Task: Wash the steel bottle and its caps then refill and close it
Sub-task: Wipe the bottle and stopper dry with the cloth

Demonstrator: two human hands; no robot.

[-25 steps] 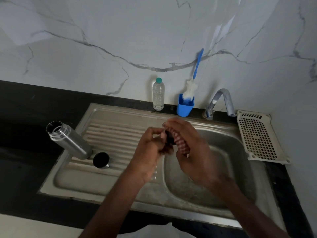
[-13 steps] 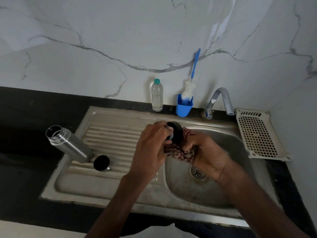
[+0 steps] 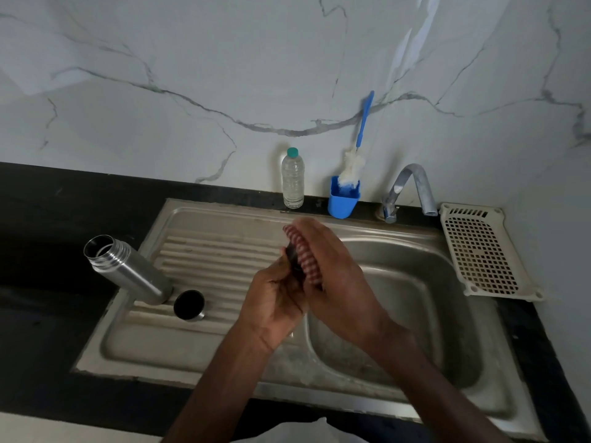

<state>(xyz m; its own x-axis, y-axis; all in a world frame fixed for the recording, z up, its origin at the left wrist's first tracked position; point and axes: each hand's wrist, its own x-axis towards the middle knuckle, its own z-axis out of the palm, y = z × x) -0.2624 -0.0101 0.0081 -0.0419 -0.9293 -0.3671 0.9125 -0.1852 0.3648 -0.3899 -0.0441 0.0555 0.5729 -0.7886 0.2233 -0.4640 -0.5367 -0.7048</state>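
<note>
Cap point(image 3: 292, 255) scrubbing over the sink point(image 3: 415, 302): your fingers are clamping a small dark cap and a checked cloth point(image 3: 307, 260) together.

Your left hand point(image 3: 275, 302) is curling its fingers round the cap while your right hand point(image 3: 339, 279) is pressing the red-and-white cloth against it, fingers wrapped over the cloth. Out on the ribbed drainboard, the open steel bottle point(image 3: 128, 270) is lying on its side, a second cap point(image 3: 189, 305) sitting just beside its base. A bottle brush point(image 3: 353, 164) is standing in a blue holder point(image 3: 342, 198) on the tabletop point(image 3: 48, 219).
</note>
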